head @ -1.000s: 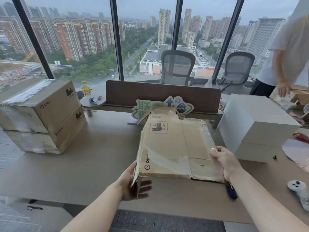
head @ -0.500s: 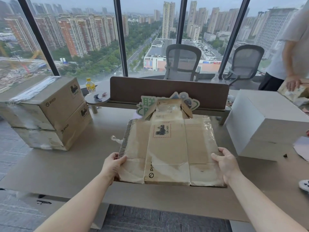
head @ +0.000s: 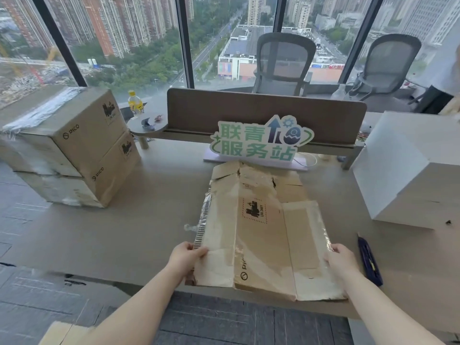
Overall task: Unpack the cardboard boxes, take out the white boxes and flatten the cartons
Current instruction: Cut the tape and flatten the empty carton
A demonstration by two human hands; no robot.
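Flattened carton (head: 263,235) lying on the desk (head: 139,220) at its near edge. The left hand (head: 185,255) grips the carton's near left corner, thumb on top; the right hand (head: 342,261) holds its near right edge, fingers curled over the cardboard. Just right of the carton lies a dark blue knife (head: 369,261). Farther right stand stacked white boxes (head: 408,175). Well left of the carton, two sealed cardboard boxes (head: 72,145) are stacked. Just behind the carton stands a green sign (head: 261,140), then a brown partition (head: 266,113) and two chairs (head: 283,66).
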